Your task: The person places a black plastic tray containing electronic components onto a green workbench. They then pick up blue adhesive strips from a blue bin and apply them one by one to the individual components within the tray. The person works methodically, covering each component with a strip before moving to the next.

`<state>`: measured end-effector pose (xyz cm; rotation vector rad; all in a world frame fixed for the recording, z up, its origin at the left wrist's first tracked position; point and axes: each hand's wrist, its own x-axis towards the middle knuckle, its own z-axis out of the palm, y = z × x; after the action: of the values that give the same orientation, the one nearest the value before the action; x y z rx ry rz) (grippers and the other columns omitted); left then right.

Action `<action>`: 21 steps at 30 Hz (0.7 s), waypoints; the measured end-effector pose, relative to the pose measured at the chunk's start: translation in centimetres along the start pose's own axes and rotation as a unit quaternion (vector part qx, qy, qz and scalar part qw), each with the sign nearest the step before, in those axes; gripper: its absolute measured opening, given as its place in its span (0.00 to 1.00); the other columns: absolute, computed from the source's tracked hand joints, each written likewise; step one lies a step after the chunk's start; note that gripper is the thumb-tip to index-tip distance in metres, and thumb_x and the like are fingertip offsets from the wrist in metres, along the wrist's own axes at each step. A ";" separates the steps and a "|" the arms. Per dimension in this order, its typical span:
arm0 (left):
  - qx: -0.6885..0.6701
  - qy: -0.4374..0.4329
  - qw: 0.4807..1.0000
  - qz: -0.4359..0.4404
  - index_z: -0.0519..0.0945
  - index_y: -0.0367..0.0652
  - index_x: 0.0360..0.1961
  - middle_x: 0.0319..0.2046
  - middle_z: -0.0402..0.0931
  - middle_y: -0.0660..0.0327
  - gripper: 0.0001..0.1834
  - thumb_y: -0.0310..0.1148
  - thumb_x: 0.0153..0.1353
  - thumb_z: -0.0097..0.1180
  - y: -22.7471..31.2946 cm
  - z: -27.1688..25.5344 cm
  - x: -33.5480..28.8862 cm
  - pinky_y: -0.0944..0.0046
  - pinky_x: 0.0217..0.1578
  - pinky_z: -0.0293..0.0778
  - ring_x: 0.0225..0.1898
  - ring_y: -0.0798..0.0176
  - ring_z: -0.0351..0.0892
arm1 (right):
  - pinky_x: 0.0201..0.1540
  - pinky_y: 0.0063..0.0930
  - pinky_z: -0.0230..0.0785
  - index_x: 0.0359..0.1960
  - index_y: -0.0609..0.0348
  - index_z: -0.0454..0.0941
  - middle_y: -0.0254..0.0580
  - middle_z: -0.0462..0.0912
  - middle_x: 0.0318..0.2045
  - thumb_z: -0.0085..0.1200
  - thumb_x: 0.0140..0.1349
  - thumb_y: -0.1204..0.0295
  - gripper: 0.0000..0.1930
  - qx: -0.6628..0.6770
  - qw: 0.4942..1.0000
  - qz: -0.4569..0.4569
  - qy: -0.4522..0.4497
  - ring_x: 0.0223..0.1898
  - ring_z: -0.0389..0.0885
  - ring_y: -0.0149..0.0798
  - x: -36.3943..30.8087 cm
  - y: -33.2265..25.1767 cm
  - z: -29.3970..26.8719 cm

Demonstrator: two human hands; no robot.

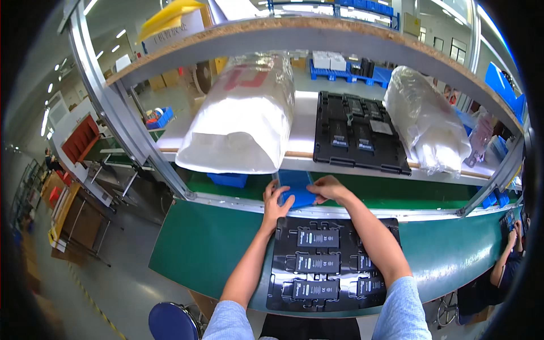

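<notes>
Over the rear edge of the green workbench, my two hands hold a blue plastic piece [300, 195] whose exact kind I cannot make out. My left hand [275, 203] grips its left side, thumb lying across the front. On its right edge my right hand [330, 189] is closed, with fingers bent. Below them on the bench lies a black plastic tray [347, 241] with flat black batteries [317, 263] in its slots. My right forearm covers part of this tray's right side.
Above stands a shelf with a large white plastic bag [235, 124], a second black tray [331, 156] holding several batteries, and a clear plastic bag [425, 122]. Under it is a blue bin [229, 179]. A blue stool [173, 321] stands lower left; another person [504, 266] works at the far right.
</notes>
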<state>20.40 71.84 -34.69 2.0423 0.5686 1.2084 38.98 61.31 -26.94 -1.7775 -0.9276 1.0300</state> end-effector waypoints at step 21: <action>0.041 -0.072 0.996 -0.016 0.66 0.38 0.62 0.60 0.65 0.48 0.34 0.43 0.57 0.59 2.0 -0.8 0.5 0.53 0.61 0.57 0.59 0.45 0.61 | 0.27 0.21 0.71 0.40 0.65 0.79 0.36 0.80 0.27 0.59 0.57 0.67 0.14 0.008 0.998 0.010 0.059 0.25 0.77 0.27 0.1 0.2 -0.4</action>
<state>19.95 71.10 -32.62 2.1606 0.5883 1.0231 39.38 61.19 -26.99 -1.8162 -0.8288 0.9315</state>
